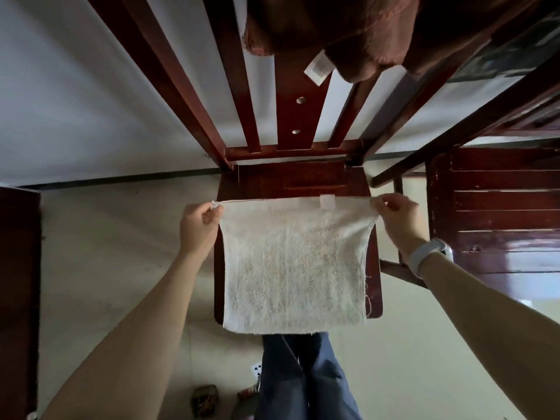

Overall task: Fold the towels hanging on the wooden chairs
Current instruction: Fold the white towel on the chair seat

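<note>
The white towel hangs stretched in front of the seat of the wooden chair, covering most of the seat from view. Its top edge runs straight from side to side, level with the middle of the seat, and the cloth drops from that edge toward the person's legs, so its slightly longer axis runs from the chair back down toward the person. A small white tag sits on the top edge, right of its middle, and loose threads trail along the towel's right side.

The left hand pinches the towel's top left corner, fingers curled around the hem beside the seat's left edge. The right hand pinches the top right corner beside the seat's right edge, and a pale wristband wraps that wrist. The two hands are well apart, holding the top edge taut between them.

On the chair's backrest, above the seat, a brown towel is draped over the top rail, with a white label hanging at its lower edge against the central slat. A second dark wooden chair stands to the right of the first, its slatted seat just beyond the right hand. Below the chair seat, the pale floor shows, with footwear near the person's legs.
</note>
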Action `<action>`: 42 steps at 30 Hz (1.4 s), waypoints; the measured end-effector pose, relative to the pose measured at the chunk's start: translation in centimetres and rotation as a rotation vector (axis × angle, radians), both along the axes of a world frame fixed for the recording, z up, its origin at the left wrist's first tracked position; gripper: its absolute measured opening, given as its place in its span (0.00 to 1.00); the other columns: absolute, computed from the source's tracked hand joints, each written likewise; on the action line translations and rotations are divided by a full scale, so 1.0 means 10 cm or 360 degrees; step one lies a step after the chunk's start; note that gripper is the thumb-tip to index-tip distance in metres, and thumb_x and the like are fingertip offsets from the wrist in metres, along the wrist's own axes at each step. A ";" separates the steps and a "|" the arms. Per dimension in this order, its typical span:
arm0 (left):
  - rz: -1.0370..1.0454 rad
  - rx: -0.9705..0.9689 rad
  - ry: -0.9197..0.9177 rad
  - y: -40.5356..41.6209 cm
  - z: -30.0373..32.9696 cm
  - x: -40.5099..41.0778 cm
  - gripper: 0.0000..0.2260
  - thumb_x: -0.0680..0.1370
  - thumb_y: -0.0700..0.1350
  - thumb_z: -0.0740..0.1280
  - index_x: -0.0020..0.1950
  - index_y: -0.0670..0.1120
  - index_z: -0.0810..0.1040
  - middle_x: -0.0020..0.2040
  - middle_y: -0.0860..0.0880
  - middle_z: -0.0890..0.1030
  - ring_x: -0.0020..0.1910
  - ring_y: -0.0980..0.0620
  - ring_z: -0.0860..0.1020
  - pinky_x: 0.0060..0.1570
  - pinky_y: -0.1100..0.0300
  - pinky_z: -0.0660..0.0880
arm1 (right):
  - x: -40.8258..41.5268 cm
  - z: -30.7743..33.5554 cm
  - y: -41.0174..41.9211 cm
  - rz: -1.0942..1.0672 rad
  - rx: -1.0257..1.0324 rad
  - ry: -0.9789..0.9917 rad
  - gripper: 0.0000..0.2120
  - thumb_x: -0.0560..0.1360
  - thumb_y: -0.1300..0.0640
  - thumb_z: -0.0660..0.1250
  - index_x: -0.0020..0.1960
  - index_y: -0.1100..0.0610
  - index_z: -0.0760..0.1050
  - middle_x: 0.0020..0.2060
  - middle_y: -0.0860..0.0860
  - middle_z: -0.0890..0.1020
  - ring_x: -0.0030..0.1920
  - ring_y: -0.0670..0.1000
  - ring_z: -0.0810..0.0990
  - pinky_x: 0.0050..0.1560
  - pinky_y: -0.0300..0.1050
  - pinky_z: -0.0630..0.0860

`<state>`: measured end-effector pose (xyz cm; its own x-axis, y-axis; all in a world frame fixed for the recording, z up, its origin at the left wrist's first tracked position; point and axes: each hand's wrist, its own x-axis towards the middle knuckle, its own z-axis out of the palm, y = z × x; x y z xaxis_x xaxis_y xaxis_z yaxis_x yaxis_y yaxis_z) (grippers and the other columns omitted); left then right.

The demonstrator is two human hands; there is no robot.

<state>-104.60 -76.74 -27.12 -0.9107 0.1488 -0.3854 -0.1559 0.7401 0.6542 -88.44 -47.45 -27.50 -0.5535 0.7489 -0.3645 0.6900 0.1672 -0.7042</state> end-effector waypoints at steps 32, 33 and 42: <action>0.0873 0.0529 -0.0889 -0.62 -0.32 0.74 0.13 0.73 0.34 0.68 0.56 0.40 0.75 0.46 0.44 0.80 0.45 0.49 0.79 0.42 0.63 0.78 | 0.88 -0.37 -0.67 -0.0397 -0.0507 -0.0292 0.12 0.76 0.68 0.56 0.53 0.66 0.77 0.31 0.55 0.76 0.20 0.40 0.74 0.21 0.27 0.67; 0.0860 0.0474 -0.0888 -0.66 -0.35 0.83 0.11 0.73 0.35 0.68 0.55 0.40 0.76 0.46 0.44 0.80 0.44 0.50 0.79 0.39 0.65 0.78 | 0.95 -0.39 -0.73 -0.0346 -0.0457 -0.0331 0.12 0.76 0.68 0.56 0.51 0.66 0.77 0.30 0.55 0.76 0.22 0.43 0.74 0.21 0.27 0.66; 0.0492 0.0067 -0.0644 -0.83 -0.68 1.16 0.09 0.76 0.39 0.66 0.53 0.37 0.76 0.36 0.48 0.76 0.37 0.54 0.76 0.37 0.65 0.75 | 1.21 -0.62 -0.94 -0.0286 -0.0309 -0.0435 0.11 0.76 0.65 0.57 0.52 0.63 0.77 0.34 0.52 0.76 0.31 0.46 0.70 0.24 0.29 0.65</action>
